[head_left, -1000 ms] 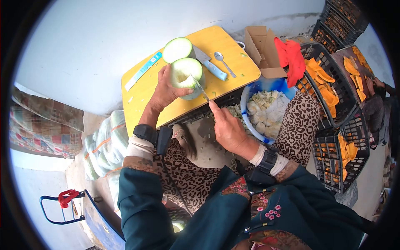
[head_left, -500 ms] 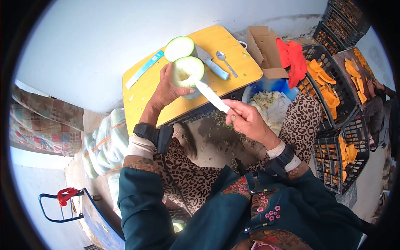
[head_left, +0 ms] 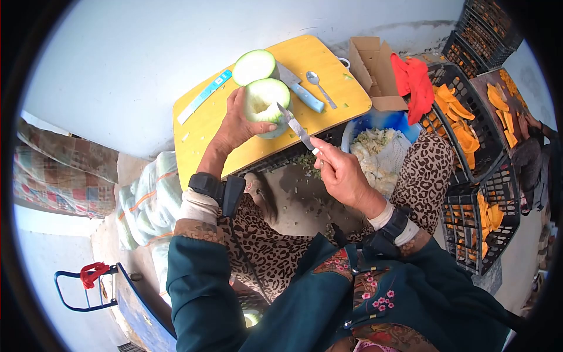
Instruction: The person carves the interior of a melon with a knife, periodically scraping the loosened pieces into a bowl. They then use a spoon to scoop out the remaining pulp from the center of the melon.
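My left hand (head_left: 237, 124) grips a hollowed pale green melon piece (head_left: 271, 95) from its left side, over the front edge of a yellow table (head_left: 205, 138). In my right hand (head_left: 346, 173) is a white-handled knife (head_left: 298, 130); its blade points up and left, with the tip at the piece's right rim. A second cut melon piece (head_left: 253, 67) stands just behind the first. Right of it lie a cleaver with a blue handle (head_left: 308, 98) and a spoon (head_left: 320, 88). A blue and white packaged strip (head_left: 205, 97) lies at the left.
A blue basin (head_left: 378, 146) below the table holds pale scraps. To the right are a cardboard box (head_left: 375, 73), a red cloth (head_left: 415, 88) and black crates (head_left: 469, 158) of orange pieces. Another person's hand (head_left: 532, 122) shows at the far right. Wrapped bundles (head_left: 146, 199) lie left.
The knife has turned in my right hand, and its blade has drawn slightly out of the hollow toward the rim. My left hand still holds the melon piece in nearly the same place.
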Available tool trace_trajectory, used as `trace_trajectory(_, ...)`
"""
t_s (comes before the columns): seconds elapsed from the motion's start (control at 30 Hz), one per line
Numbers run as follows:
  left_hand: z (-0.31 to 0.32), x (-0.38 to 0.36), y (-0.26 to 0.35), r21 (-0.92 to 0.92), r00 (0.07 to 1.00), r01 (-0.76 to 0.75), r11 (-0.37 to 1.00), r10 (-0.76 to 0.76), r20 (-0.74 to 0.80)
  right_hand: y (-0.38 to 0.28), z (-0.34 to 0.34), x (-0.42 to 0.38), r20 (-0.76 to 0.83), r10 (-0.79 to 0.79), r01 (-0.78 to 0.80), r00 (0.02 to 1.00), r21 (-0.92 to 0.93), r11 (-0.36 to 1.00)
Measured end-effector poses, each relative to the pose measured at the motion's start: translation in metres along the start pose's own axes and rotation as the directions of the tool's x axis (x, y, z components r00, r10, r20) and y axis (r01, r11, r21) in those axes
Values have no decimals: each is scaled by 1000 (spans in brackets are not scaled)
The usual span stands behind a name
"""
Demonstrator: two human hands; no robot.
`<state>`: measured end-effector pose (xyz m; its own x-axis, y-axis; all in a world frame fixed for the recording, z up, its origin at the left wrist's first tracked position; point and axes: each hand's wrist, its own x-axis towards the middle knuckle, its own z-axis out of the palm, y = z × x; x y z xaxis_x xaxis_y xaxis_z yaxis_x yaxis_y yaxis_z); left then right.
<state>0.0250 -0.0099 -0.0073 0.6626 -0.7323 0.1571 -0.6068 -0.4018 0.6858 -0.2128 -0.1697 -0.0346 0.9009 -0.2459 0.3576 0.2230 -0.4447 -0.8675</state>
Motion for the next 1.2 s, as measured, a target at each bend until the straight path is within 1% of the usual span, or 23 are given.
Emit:
trace_trajectory(0.2, 0, 0, 1, -23, 1000, -2, 1000, 2, 0, 0, 2, -1, 2, -34, 34, 999, -90, 995)
trace_trajectory(0.3, 0, -1, 1, -25, 1000, -3, 1000, 2, -21, -5, 2, -1, -2, -96, 96, 995, -76, 992)
trace_trajectory(0.4, 0, -2, 3, -28, 1000, -8, 1000, 8, 4, -4, 7, -2, -20, -105, 103, 994, -82, 991)
trace_trajectory(0.5, -1, -2, 7, -24, 1000, 1, 1000, -1, 6, -5, 9, -4, -32, -100, 96, 994, -109, 989)
trace_trajectory(0.6, -2, -1, 7, 0, 999, 5, 1000, -5, 34, -5, 9, -5, -27, -80, 77, 996, -113, 991)
trace_trajectory(0.7, -2, -2, 6, 1, 1000, 6, 1000, -6, 23, -9, 7, -5, -22, -63, 60, 998, -100, 993)
trace_trajectory(0.9, -1, -2, 6, -31, 1000, 20, 999, -20, 16, -9, 7, -8, 11, -73, 74, 997, -193, 978)
trace_trajectory(1.0, -2, -1, 6, -9, 999, 16, 1000, -15, 30, -11, 7, -8, 21, -62, 65, 998, -181, 981)
trace_trajectory(1.2, -3, -3, 12, -30, 999, 38, 999, -37, 38, -9, 7, -9, 31, -70, 75, 997, -202, 977)
